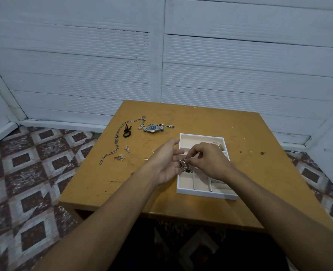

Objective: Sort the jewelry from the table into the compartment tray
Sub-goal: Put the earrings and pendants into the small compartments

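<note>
Both forearms rise from the lower edge of the frame and meet at its centre, above the left side of the tray [205, 194]. The left hand [166, 163] is turned palm up and inward, its fingers nearly straight and relaxed, cradling rather than clasping. The right hand [210, 162] arches palm down, its fingers curled so that thumb and fingertips pinch a beaded bracelet [183, 163], which drapes across the left fingers and hangs just over the tray's left wall.

The white tray has a cream lining. Its near row is split by 2 upright dividers into narrow compartments; what they hold cannot be told, as the hands hide much of them. In the far right compartment lie thin bangles [219, 145], half covered by the right hand.

On the wooden table [249, 133], left of centre, sit 2 small silvery pieces [120, 157]. Beyond them a long chain [117, 138] curves toward the far edge, with a black hair tie [126, 132] just beside it. Farthest lies a steel watch [153, 128] touching a shorter chain
</note>
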A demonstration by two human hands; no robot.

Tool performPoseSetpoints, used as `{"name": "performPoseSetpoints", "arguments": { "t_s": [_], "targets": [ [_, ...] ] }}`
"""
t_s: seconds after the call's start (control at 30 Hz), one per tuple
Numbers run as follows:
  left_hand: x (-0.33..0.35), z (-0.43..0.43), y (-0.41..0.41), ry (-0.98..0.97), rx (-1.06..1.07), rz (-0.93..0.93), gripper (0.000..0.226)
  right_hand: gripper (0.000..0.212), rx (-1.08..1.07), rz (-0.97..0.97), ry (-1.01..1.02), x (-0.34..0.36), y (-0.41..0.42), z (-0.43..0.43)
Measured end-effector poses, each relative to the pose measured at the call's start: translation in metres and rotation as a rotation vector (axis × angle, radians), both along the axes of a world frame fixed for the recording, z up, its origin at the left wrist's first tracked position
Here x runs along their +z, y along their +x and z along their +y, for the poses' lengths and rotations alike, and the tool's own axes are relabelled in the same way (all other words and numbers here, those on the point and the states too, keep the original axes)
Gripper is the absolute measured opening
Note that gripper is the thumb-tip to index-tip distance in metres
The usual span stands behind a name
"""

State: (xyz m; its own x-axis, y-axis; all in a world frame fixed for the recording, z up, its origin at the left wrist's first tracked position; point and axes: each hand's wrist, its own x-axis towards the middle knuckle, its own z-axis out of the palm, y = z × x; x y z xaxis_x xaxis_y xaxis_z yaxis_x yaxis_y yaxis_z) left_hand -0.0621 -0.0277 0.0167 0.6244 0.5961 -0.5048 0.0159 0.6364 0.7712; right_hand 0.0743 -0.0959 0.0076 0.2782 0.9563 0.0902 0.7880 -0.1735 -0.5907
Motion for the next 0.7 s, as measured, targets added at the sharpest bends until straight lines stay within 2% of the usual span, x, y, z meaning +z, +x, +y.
{"name": "performPoseSetpoints", "arguments": {
  "t_s": [0.2, 0.43, 0.57, 0.7],
  "targets": [
    [-0.001, -0.004, 0.004, 0.053, -0.017, 0.042, 0.042, 0.001, 0.000, -0.009, 0.001, -0.006, 0.002, -0.003],
    [0.002, -0.006, 0.006, 0.057, 0.008, 0.037, 0.032, 0.008, -0.005, 0.030, -0.004, -0.007, 0.005, -0.007],
    [0.003, -0.007, 0.000, 0.123, 0.037, 0.031, 0.038, 0.008, -0.005, 0.036, -0.012, -0.005, 0.007, -0.007],
    [-0.001, -0.002, -0.016, 0.256, 0.119, 0.025, 0.025, 0.010, 0.022, 0.067, -0.021, -0.001, 0.003, -0.001]
  ]
}}
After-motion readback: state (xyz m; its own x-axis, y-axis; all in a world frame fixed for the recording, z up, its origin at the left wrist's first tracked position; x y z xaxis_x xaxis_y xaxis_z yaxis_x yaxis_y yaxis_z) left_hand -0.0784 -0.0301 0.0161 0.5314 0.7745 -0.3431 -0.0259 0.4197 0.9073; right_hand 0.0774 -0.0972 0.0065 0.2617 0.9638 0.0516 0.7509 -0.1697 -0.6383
